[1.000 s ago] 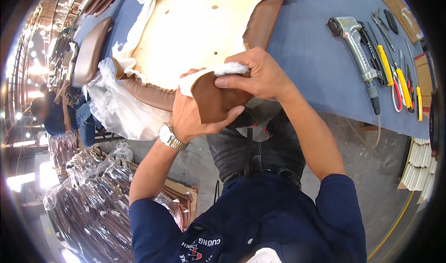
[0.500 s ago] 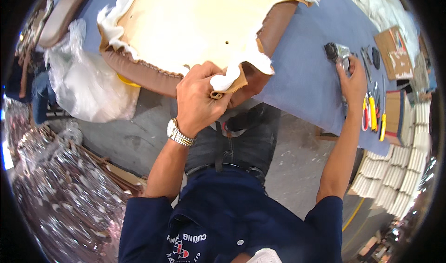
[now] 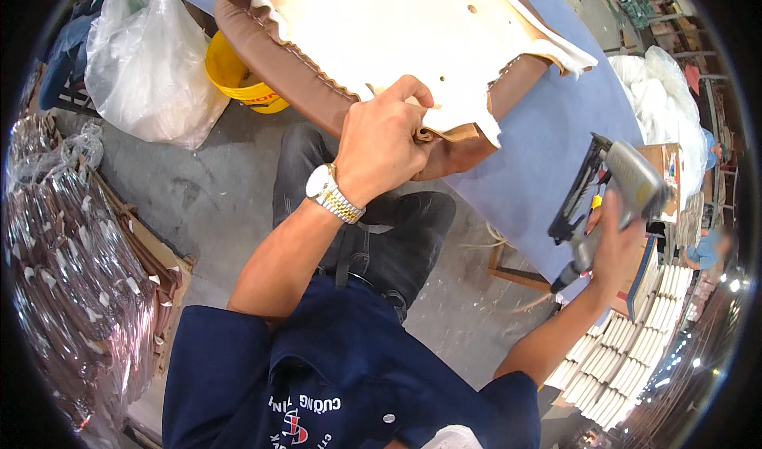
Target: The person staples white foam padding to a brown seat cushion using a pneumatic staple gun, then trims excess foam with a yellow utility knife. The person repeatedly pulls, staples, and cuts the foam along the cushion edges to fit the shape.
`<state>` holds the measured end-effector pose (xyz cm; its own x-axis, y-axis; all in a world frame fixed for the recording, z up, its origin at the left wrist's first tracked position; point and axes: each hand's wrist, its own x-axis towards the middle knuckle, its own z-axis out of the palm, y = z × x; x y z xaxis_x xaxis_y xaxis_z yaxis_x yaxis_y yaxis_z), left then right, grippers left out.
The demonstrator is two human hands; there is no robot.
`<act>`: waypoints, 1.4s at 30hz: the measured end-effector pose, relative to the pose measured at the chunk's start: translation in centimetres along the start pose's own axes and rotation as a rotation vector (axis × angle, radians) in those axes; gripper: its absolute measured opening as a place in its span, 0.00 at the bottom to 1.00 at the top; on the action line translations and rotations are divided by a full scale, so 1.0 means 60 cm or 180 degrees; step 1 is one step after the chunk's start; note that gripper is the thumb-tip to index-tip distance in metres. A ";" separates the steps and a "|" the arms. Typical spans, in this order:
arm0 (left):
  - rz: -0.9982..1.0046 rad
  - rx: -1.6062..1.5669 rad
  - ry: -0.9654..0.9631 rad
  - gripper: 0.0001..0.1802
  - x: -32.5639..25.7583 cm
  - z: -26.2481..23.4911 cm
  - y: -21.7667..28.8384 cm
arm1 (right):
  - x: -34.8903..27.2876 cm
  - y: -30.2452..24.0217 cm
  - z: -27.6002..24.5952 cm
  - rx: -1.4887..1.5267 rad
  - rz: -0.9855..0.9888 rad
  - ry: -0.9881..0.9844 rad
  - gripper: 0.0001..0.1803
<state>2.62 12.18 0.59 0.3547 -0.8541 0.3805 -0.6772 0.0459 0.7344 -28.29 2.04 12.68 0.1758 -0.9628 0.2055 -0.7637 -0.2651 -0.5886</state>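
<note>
On the blue tabletop [image 3: 528,151], far centre, lies a brown-edged panel [image 3: 397,36], its near corner flap [image 3: 458,134] pinched by the left hand [image 3: 382,141] while the right hand [image 3: 616,247] wraps a staple gun [image 3: 635,175] at right: seemingly corner-fastening, calling for the gun at that flap.

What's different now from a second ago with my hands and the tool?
Your right hand let go of the brown cover, moved right to the staple gun and lifted it off the blue table. Your view has swung rightward too. Your left hand stays on the cover's folded corner.
</note>
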 end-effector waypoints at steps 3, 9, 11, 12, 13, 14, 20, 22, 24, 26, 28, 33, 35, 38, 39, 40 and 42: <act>-0.0092 0.0062 -0.0015 0.10 -0.002 -0.008 -0.004 | -0.122 -0.022 0.049 0.0577 0.0215 -0.0292 0.17; -0.0168 0.0109 -0.0069 0.10 0.007 -0.009 0.004 | -0.249 -0.045 0.195 0.2093 0.0315 -0.0569 0.24; -0.0148 0.0140 -0.0097 0.11 0.009 -0.008 0.005 | -0.247 -0.040 0.207 0.1714 0.0080 -0.0781 0.20; -0.0115 0.0176 -0.0094 0.11 0.009 -0.008 0.005 | -0.240 -0.042 0.214 0.1601 -0.0012 -0.0837 0.20; -0.0083 0.0213 -0.0091 0.12 0.010 -0.007 0.004 | -0.237 -0.045 0.219 0.1450 -0.0129 -0.0818 0.19; -0.0092 0.0175 -0.0088 0.13 0.010 -0.002 0.003 | -0.235 -0.047 0.223 0.1297 -0.0241 -0.0786 0.19; -0.0096 0.0192 0.0039 0.21 0.007 0.006 0.001 | -0.208 -0.113 0.229 0.1162 0.0102 -0.0957 0.10; 0.0146 0.0231 0.0222 0.23 0.012 0.008 -0.014 | -0.192 -0.122 0.241 0.0913 -0.0409 -0.0880 0.10; 0.0247 0.0292 0.0122 0.25 0.034 -0.004 -0.028 | -0.172 -0.127 0.252 0.0673 -0.0972 -0.0654 0.13; 0.0551 0.0417 0.0055 0.23 0.052 -0.018 -0.046 | -0.166 -0.127 0.256 0.0688 -0.1121 -0.0520 0.14; 0.0659 0.0641 0.0037 0.23 0.053 -0.040 -0.045 | -0.176 -0.119 0.256 0.0976 -0.0811 -0.0718 0.13; 0.1135 0.1715 -0.0002 0.41 0.066 -0.096 -0.003 | -0.267 -0.031 0.234 0.1677 -0.0075 -0.1194 0.15; 0.1613 0.1685 -0.0382 0.43 0.083 -0.097 0.032 | -0.304 0.004 0.246 0.1886 0.0474 -0.1386 0.19; 0.1749 0.1243 -0.1051 0.52 0.083 -0.032 0.092 | -0.324 0.017 0.263 0.1998 0.0535 -0.1254 0.25; 0.1975 0.1472 -0.0960 0.53 0.072 -0.012 0.084 | -0.327 0.018 0.265 0.2002 0.0423 -0.1150 0.27; 0.1921 0.1854 -0.0814 0.55 0.061 0.002 0.063 | -0.329 0.020 0.264 0.1984 0.0306 -0.1094 0.27; 0.1612 0.2357 -0.0591 0.57 0.051 0.004 0.043 | -0.329 0.025 0.261 0.1963 0.0094 -0.0948 0.26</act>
<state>1.82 9.54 3.50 -0.1632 -0.8949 0.4153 -0.9866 0.1483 -0.0680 -23.20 19.83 -4.53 0.3910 -0.9203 0.0107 -0.2931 -0.1355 -0.9464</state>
